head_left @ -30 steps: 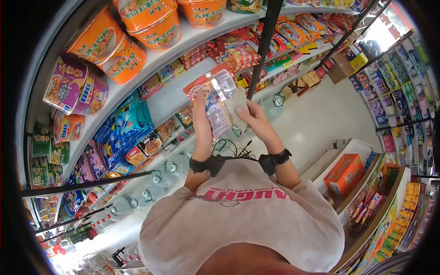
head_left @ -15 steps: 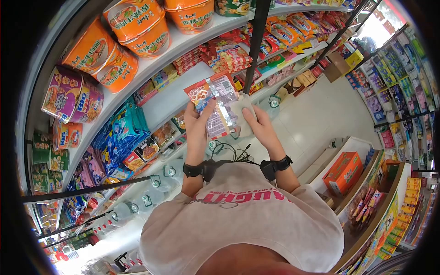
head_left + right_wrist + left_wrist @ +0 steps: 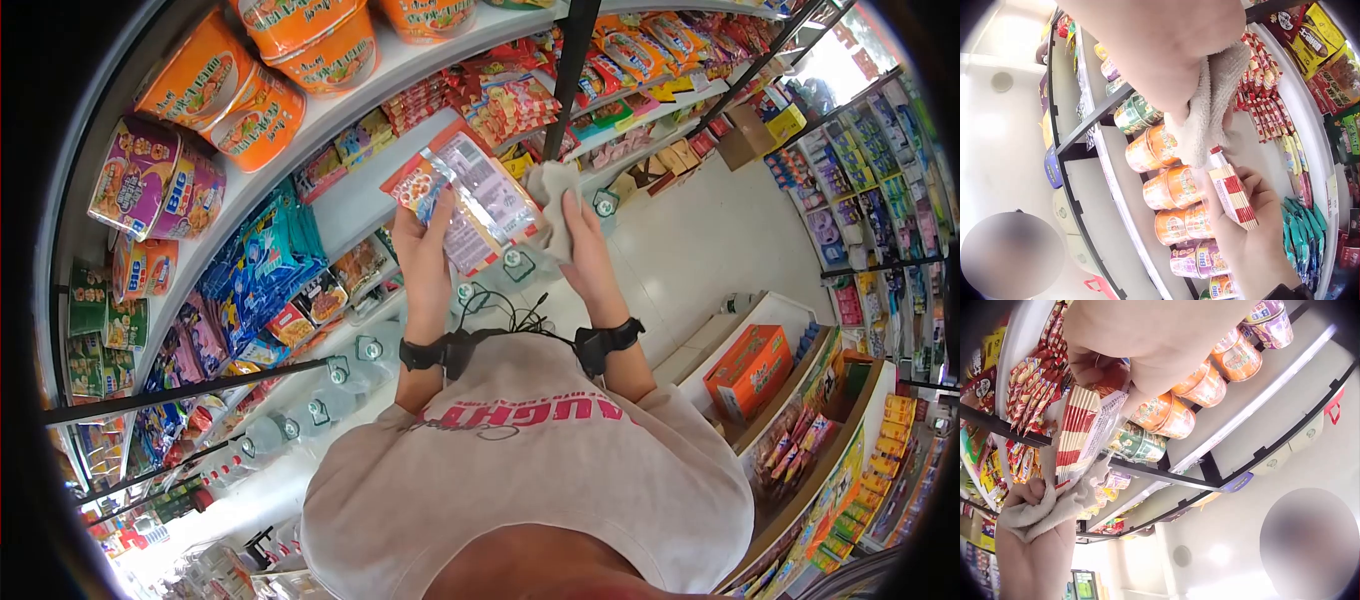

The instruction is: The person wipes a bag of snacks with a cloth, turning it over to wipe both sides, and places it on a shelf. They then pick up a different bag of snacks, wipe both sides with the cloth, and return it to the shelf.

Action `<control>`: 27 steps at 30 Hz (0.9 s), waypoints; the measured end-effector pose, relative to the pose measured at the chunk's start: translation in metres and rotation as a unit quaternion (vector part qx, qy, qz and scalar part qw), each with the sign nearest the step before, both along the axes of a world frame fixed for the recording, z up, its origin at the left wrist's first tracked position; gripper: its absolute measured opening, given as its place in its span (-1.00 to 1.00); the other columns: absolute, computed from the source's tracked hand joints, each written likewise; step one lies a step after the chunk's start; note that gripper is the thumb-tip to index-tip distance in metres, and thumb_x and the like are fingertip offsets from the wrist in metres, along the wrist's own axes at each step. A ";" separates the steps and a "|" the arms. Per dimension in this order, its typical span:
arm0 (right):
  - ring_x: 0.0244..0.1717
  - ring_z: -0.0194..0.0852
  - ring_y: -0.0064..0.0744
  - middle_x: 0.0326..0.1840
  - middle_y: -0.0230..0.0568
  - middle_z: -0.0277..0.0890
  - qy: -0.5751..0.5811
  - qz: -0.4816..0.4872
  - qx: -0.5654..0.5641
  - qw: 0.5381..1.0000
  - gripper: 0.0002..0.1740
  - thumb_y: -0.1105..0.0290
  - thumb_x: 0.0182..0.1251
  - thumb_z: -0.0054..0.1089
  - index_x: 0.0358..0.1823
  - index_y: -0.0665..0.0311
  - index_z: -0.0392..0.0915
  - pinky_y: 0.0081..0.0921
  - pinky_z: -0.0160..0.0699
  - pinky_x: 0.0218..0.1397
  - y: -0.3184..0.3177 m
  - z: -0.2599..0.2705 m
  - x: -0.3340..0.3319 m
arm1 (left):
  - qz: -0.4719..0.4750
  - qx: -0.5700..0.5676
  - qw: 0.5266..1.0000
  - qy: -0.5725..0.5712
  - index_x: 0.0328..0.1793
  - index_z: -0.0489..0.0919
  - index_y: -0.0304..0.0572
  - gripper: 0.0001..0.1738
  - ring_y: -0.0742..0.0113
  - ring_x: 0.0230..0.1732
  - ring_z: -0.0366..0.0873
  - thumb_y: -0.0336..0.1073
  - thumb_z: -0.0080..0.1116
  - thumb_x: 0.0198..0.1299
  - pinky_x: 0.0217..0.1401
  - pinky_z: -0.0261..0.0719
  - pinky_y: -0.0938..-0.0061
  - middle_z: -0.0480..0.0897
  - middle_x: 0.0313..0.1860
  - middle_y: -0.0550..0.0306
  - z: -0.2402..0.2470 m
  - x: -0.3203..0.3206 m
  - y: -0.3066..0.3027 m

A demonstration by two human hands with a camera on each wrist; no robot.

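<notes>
A flat snack packet [image 3: 470, 195], its back red, silver and pale purple with a barcode, faces up in front of the person's chest. The left hand [image 3: 425, 260] grips its left end, thumb lying on top. In the right wrist view the packet's edge [image 3: 1234, 197] shows red and cream stripes in layers. A greyish-white cloth [image 3: 551, 195] is bunched in the right hand [image 3: 590, 245], close by the packet's right edge. Seen from the left wrist, the cloth [image 3: 1041, 515] wraps round the right hand's fingers, with the packet's lower corner right at it.
Ahead, a shelf bears orange noodle tubs [image 3: 255, 115] and purple tubs [image 3: 155, 185]. A lower shelf holds blue snack bags [image 3: 255, 270] and red packets [image 3: 510, 95], with a black upright post [image 3: 572, 75] in between. Large clear bottles [image 3: 330, 390] stand below; an orange box [image 3: 747, 370] sits right.
The cloth has slid from over the packet's right part to beyond its right edge, moving right with the right hand. The packet has tilted a little in the left hand.
</notes>
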State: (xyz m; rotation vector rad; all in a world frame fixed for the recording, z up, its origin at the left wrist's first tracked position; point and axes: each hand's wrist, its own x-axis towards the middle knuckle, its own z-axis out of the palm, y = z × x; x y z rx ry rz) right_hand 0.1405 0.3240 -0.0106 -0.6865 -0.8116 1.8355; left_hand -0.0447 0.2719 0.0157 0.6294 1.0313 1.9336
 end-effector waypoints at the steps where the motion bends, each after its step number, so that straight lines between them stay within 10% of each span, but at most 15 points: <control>1: 0.03 0.57 -0.59 0.11 -0.34 0.58 0.026 0.015 -0.024 0.999 -0.51 0.09 0.61 -0.05 0.31 0.32 0.43 -0.58 0.56 0.08 0.001 0.003 0.004 | -0.001 -0.005 1.000 -0.002 0.27 0.46 -0.37 -0.59 0.46 0.06 0.60 -0.37 0.24 0.36 0.17 0.51 0.51 0.65 0.12 0.09 0.001 -0.001 -0.001; 12: 0.06 0.58 -0.53 0.12 -0.28 0.57 0.091 0.067 -0.044 0.993 -0.54 0.13 0.56 0.06 0.29 0.30 0.43 -0.49 0.59 0.11 -0.007 0.001 0.006 | -0.006 -0.013 0.999 0.044 0.27 0.46 -0.36 -0.58 0.45 0.04 0.61 -0.38 0.25 0.35 0.13 0.54 0.52 0.65 0.09 0.11 -0.006 -0.005 0.000; 19: 0.12 0.52 -0.50 0.17 -0.22 0.56 -0.214 -0.010 0.173 0.961 -0.48 0.33 0.47 0.18 0.36 0.40 0.34 -0.44 0.52 0.20 -0.014 0.022 -0.002 | 0.024 -0.136 0.942 0.306 0.60 0.02 -0.41 -0.09 0.22 0.21 0.51 -0.27 0.32 0.31 0.23 0.50 0.39 0.41 0.35 -0.21 -0.015 0.006 0.006; 27: 0.54 0.18 0.06 0.53 0.17 0.20 -0.389 0.013 0.549 0.739 -0.39 0.42 0.46 0.06 0.48 0.41 0.18 -0.27 0.16 0.53 -0.038 0.034 -0.016 | -0.145 -0.095 0.982 -0.071 0.49 0.29 -0.29 -0.28 0.26 0.32 0.47 0.10 0.06 0.44 0.33 0.47 0.35 0.47 0.35 -0.05 -0.008 0.022 -0.001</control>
